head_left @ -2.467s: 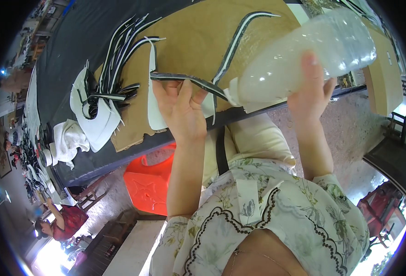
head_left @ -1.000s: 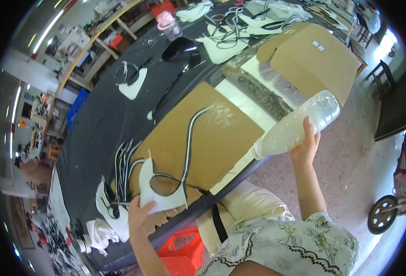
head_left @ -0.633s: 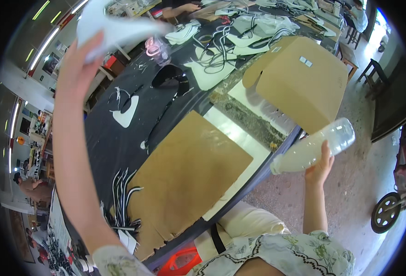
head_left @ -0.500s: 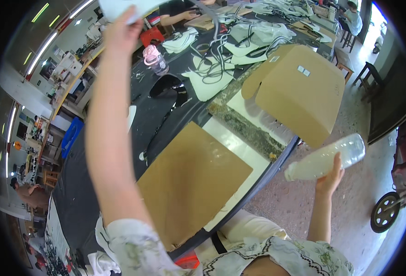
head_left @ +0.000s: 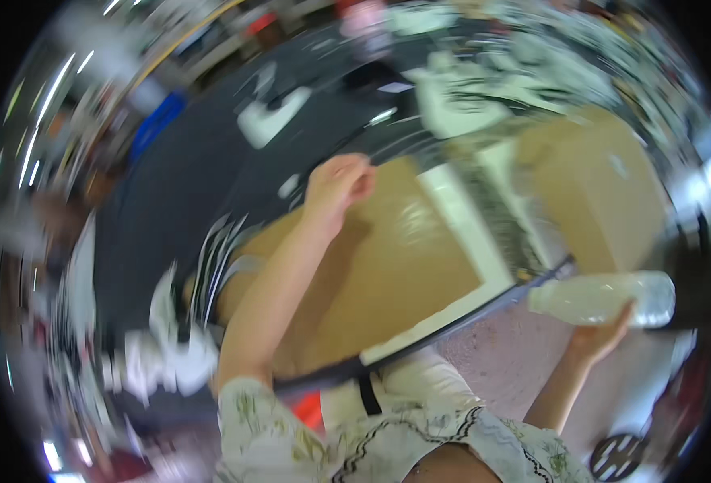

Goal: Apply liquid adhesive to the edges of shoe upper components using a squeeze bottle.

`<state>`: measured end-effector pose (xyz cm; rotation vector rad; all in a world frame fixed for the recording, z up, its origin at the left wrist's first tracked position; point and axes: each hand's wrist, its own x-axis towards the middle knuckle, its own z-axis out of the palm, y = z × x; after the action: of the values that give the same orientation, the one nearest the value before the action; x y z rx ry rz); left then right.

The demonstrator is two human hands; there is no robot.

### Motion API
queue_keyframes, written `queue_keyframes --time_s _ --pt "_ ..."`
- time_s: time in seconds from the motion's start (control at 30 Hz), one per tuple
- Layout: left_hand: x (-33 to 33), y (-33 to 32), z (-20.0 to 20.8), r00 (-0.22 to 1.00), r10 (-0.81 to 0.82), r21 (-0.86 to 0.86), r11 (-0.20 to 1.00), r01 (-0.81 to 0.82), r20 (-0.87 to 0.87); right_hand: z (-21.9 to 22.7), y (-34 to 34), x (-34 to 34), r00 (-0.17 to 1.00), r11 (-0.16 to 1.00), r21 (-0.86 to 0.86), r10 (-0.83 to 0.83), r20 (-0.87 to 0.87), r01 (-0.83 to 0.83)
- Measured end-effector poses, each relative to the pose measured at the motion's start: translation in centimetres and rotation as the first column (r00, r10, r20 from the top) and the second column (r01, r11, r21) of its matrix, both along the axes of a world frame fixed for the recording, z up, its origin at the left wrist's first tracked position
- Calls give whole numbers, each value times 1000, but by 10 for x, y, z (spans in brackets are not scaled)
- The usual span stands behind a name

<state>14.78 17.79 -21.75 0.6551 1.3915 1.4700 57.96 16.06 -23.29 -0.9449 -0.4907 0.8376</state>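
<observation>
My right hand (head_left: pixel 601 332) is closed round a clear plastic bottle (head_left: pixel 572 299) with cloudy whitish contents. The bottle lies nearly level, its narrow end pointing left, just beyond the table's edge. Over the upper part of a brown board (head_left: pixel 420 266) on the table, my left hand (head_left: pixel 339 187) is curled with its fingers drawn in. Whether anything small is pinched there is hidden and blurred. The board has a darker stain and a glossy patch, and a white sheet (head_left: pixel 476 233) shows along its right side.
A brown cardboard box (head_left: pixel 605 185) stands at the right. Farther back are pale cut pieces (head_left: pixel 452 113) with dark strips, and a blurred pink-topped bottle (head_left: pixel 365 28). A curved white piece (head_left: pixel 275 119) lies on the black table cover (head_left: pixel 186 169). Crumpled white material (head_left: pixel 166 362) sits at the left.
My left hand has come back from the far left to above the board; the white piece it held is no longer visible in it. The view has turned left. My right hand still holds the bottle.
</observation>
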Motion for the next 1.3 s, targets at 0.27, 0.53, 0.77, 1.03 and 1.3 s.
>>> queue_keyframes --time_s 0.27,0.53,0.77,1.03,1.3 --pt "-9 -247 -18 806 -121 -132 990 54 -579 10 0 -76 899 901 56 433 -60 -430" --pt "-237 -507 -55 398 -173 -433 293 -852 -901 8 -41 -144 818 823 24 566 -103 -567" --pt "-216 -461 -69 -379 -168 249 510 -823 -910 29 -48 -136 864 864 -7 503 -36 -503" --pt "-198 -407 119 -105 18 77 797 -599 -994 49 -46 -146 842 841 120 536 -53 -528" --pt "-209 -428 -48 73 -93 -111 514 -851 -993 22 -36 -90 838 841 29 541 -75 -540"
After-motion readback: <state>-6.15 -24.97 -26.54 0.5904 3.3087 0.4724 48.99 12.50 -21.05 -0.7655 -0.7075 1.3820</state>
